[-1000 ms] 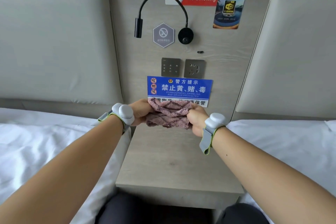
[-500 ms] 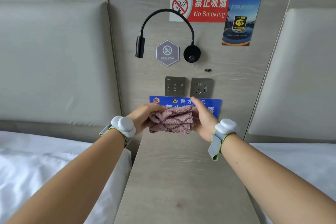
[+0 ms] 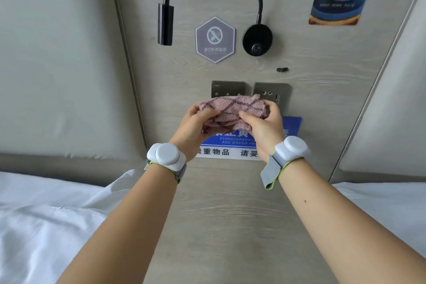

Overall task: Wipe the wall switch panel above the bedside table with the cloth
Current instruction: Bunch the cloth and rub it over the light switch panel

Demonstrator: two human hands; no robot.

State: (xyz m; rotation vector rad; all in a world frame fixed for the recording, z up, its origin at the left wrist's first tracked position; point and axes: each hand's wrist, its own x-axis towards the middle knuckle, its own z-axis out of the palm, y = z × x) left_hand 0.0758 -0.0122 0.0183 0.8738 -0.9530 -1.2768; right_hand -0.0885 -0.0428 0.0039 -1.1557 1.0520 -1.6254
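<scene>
Pink checked cloth (image 3: 232, 110) has moved up from the blue sign to the grey metal switch panel (image 3: 227, 89), covering its lower edge. Both hands, left (image 3: 192, 129) and right (image 3: 265, 127), pinch it, so wiping can begin.

White wrist pods (image 3: 167, 154), grey straps (image 3: 270, 172)

switch panel (image 3: 227, 89) left of socket (image 3: 275, 93), cloth (image 3: 232, 110) before both
</scene>
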